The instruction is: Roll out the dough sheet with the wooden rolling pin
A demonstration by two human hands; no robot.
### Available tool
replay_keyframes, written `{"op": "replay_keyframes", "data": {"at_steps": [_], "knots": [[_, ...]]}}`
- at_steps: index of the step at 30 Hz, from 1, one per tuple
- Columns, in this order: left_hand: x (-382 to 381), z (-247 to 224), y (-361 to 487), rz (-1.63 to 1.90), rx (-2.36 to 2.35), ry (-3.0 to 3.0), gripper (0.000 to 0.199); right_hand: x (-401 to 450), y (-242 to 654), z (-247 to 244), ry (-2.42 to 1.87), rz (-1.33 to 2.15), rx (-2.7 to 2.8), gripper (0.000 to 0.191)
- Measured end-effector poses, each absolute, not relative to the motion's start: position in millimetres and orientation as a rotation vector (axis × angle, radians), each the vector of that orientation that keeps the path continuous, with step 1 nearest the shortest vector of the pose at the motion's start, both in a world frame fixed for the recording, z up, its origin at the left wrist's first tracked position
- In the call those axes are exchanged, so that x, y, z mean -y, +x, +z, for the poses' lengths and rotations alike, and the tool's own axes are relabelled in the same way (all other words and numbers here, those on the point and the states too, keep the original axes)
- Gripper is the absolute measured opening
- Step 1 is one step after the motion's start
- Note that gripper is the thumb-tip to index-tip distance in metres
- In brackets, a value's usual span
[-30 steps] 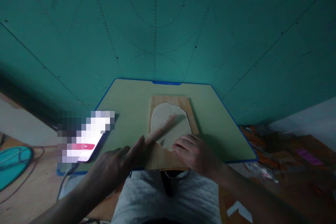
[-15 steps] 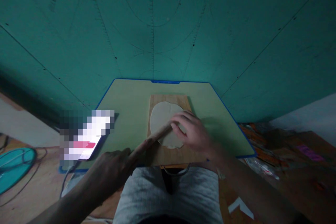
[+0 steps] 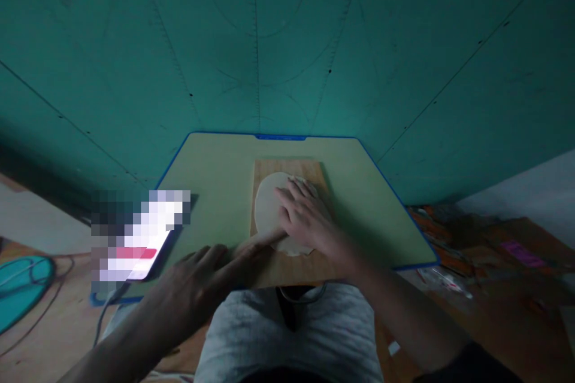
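Observation:
A pale, flat round of dough [image 3: 268, 200] lies on a wooden board [image 3: 287, 166], which rests on a pale green, blue-edged mat [image 3: 220, 167]. A wooden rolling pin [image 3: 265, 238] runs diagonally across the lower part of the dough. My left hand [image 3: 202, 272] is wrapped round its near left end, beside the board. My right hand [image 3: 305, 212] rests over the pin's far end and the right side of the dough, its fingers stretched forward and its palm covering that end.
A phone [image 3: 150, 233], partly pixelated, stands at the mat's left side with a cable. A green wall [image 3: 269, 72] rises behind the mat. A teal round object [image 3: 27, 290] is at far left; clutter and a pink item [image 3: 521, 253] are at right.
My right hand has moved slightly left, and its fingers have gone from curled at the pin's end to stretched over the dough. The pin's far end has shifted left and nearer to me.

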State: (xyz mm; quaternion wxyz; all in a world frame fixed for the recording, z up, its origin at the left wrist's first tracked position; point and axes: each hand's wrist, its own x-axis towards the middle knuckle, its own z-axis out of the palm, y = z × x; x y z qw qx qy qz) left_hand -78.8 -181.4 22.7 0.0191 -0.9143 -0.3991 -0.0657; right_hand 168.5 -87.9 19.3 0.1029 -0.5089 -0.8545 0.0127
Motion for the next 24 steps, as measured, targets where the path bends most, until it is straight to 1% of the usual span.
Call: {"op": "replay_keyframes", "data": {"at_steps": [4, 9, 11, 13, 19, 21, 23, 24], "knots": [[190, 20, -75, -0.288, 1.206, -2.830, 0.081, 107, 177, 19, -1.444, 0.034, 2.543, 0.047], [166, 15, -74, -0.460, 1.265, -2.677, 0.051, 100, 174, 19, -1.439, 0.041, 2.536, 0.043], [153, 11, -75, -0.450, 1.356, -2.575, 0.050, 94, 169, 20, -1.475, 0.030, 2.518, 0.044], [149, 4, -75, -0.435, 1.384, -2.533, 0.055, 93, 167, 20, -1.491, 0.030, 2.504, 0.047], [190, -13, -67, -0.503, 1.182, -2.572, 0.060, 134, 189, 16, -1.381, 0.131, 2.527, 0.050], [201, -9, -63, -0.525, 1.148, -2.562, 0.055, 148, 197, 13, -1.341, 0.164, 2.529, 0.052], [203, -2, -62, -0.529, 1.129, -2.603, 0.044, 157, 202, 10, -1.319, 0.176, 2.516, 0.053], [202, 2, -63, -0.524, 1.140, -2.647, 0.042, 158, 203, 9, -1.318, 0.179, 2.502, 0.052]]}}
